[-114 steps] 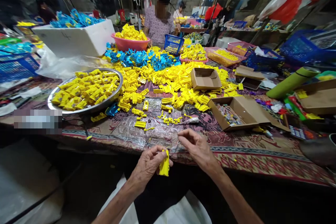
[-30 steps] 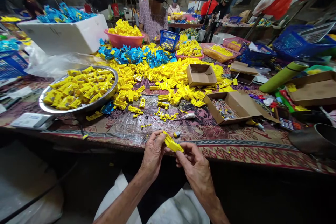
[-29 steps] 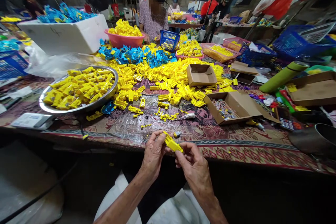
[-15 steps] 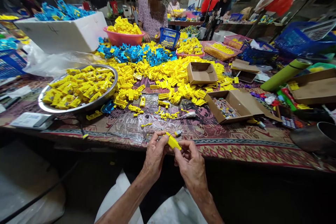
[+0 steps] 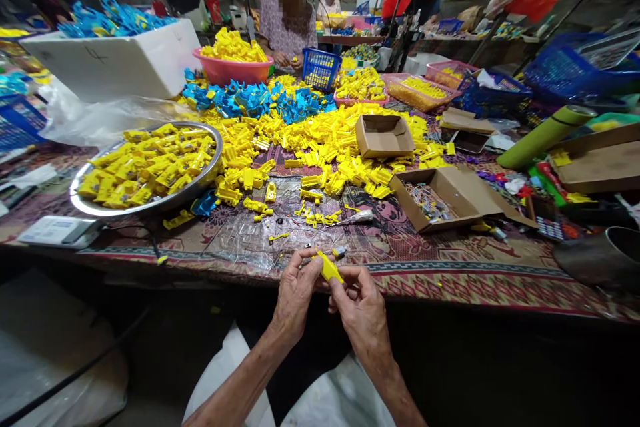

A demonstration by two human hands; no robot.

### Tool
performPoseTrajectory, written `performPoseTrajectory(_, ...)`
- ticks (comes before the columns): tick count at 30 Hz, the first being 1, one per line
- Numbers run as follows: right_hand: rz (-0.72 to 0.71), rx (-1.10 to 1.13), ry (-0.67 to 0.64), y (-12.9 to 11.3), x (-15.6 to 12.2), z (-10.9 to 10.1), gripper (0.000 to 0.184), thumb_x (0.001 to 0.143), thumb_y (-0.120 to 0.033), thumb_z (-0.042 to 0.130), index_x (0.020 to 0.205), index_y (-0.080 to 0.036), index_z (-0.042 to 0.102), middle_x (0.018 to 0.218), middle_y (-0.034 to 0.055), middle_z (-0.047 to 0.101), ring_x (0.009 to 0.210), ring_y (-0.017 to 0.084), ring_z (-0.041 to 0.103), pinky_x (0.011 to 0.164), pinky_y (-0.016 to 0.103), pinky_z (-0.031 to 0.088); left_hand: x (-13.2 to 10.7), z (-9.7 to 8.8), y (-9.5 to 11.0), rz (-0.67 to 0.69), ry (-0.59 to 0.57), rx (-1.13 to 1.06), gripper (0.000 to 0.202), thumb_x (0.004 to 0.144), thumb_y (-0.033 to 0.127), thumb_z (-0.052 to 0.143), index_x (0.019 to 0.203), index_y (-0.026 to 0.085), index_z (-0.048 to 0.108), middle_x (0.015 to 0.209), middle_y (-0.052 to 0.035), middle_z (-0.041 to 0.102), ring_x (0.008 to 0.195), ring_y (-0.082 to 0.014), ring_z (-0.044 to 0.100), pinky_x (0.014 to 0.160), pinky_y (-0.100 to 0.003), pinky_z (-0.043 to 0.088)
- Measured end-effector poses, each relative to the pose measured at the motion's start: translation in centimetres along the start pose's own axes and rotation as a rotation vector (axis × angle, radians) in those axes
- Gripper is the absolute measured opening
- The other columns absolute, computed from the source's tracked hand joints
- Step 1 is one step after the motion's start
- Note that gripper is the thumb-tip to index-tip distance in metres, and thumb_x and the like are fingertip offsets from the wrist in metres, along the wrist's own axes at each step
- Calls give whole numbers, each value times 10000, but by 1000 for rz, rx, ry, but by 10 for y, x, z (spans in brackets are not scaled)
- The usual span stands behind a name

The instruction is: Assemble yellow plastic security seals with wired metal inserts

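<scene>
Both my hands are raised at the near edge of the table, holding a small yellow plastic part (image 5: 329,267) between them. My left hand (image 5: 296,295) pinches its near end with thumb and fingers. My right hand (image 5: 359,307) grips the other end with its fingertips, partly hiding it. Just beyond the part, a small grey and yellow piece (image 5: 339,251) lies close to my fingers. Below my hands, a clear plastic sheet (image 5: 240,247) lies over the patterned tablecloth, with scattered small yellow pieces (image 5: 315,218) on it.
A heaped pile of yellow parts (image 5: 310,140) and blue parts (image 5: 255,100) covers the table's middle. A steel tray (image 5: 145,170) stands left, near a digital scale (image 5: 57,230). Cardboard boxes (image 5: 440,200) stand right. A co-worker (image 5: 287,20) sits opposite behind a pink basin (image 5: 233,71).
The yellow part has moved from an upright hold in my left hand to a slanted hold between both hands. My hands have drawn closer together, and the view has shifted slightly.
</scene>
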State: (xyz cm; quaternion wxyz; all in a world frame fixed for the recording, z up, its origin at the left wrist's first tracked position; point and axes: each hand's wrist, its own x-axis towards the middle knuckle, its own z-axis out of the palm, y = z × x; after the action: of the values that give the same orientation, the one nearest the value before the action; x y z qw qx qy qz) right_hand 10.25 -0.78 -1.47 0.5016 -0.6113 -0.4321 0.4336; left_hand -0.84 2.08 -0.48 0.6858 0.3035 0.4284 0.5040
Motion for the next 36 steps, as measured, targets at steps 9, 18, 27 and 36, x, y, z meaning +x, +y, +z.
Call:
performPoseTrajectory(9,33,97,-12,5,2,5,288,835,-440,664,892,-205,507,698,-27,610,444,105,589,418,222,495,2,-3,-1,66,-1,130,324,808,335,703,1046,194,535,953,-67,755,809,-191,721,700,-274,553)
performPoseTrajectory(18,-39,-49,-76,-3,4,0,244,860,-419,639,912,-202,540,788,-3,609,567,109,580,506,217,492,2,-9,5,62,18,121,324,816,360,700,1046,182,556,919,-57,755,742,-172,717,681,-258,538)
performPoseTrajectory(27,65,153,-214,-12,3,0,358,839,-446,656,1078,-204,544,1019,55,648,746,150,656,558,228,534,2,-11,9,-18,-72,-122,313,838,322,692,1060,183,521,1014,-95,735,819,-181,704,661,-255,535)
performPoseTrajectory(36,116,287,-178,-11,3,6,347,789,-444,711,973,-197,550,975,16,636,701,126,657,594,249,581,-2,-11,8,-23,-115,-96,292,884,341,637,1084,192,483,1066,-108,714,732,-173,684,535,-241,499)
